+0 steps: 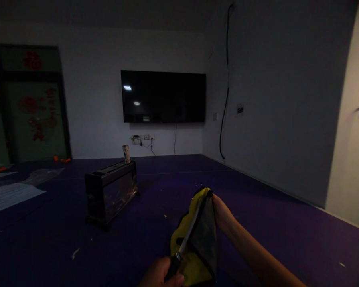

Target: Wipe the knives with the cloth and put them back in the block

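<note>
— Looking through the head view, gripping what?

— Grasping a dark-handled tool (184,244) by its handle in the curled fingers of the left hand (160,274), low, near the centre. Pinching the far corner of a yellow-and-grey cloth (206,233) in the closed fingers of the right hand (220,212).

— Lying where, exactly?

— Running along the fold, between yellow face and grey. Too dim to tell blade from rod.

— See any edges to mind?

— Note a black block (119,197) to the left, well apart from the cloth, upright on the purple surface (146,235), with a patterned piece (126,154) in its far end. Beyond its left side, see a pale sheet (13,197).

— Find room to move?

— Yes: between block and cloth, among small pale scraps (75,253); wider still right of the right forearm (254,253), out to the side wall (275,99).
</note>
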`<state>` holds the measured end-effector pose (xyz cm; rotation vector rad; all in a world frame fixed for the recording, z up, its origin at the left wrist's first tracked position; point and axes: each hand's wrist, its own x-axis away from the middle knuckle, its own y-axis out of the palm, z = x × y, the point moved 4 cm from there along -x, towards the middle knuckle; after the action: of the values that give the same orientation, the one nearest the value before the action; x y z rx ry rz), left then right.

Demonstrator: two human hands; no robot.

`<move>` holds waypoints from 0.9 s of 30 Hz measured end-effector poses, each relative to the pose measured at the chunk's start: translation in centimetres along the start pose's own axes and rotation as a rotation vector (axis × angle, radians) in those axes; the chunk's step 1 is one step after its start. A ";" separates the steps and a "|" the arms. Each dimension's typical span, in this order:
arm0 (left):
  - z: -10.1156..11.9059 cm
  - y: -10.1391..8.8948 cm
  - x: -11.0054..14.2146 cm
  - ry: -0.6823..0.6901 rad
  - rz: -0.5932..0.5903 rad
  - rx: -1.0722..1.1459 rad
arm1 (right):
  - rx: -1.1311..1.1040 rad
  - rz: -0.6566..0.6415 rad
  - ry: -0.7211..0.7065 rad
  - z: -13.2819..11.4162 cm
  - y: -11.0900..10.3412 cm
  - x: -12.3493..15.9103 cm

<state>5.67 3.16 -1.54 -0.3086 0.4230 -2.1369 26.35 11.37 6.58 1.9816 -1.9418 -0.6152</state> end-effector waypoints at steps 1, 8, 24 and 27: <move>-0.1 0.1 0.0 0.010 -0.005 0.010 | 0.003 0.005 0.012 0.1 -0.1 -0.1; 0.2 0.2 0.1 0.018 -0.003 0.011 | 0.017 0.047 -0.023 0.1 -1.4 -0.8; 0.6 0.2 0.2 -0.013 0.010 0.022 | -0.017 0.045 -0.066 -0.4 -1.0 -0.5; 1.0 0.1 0.5 0.007 0.006 0.022 | -0.033 0.043 -0.037 -0.5 -0.6 -0.2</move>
<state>5.81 2.55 -0.65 -0.2867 0.4032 -2.1363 27.14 11.60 6.68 1.9164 -1.9772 -0.6734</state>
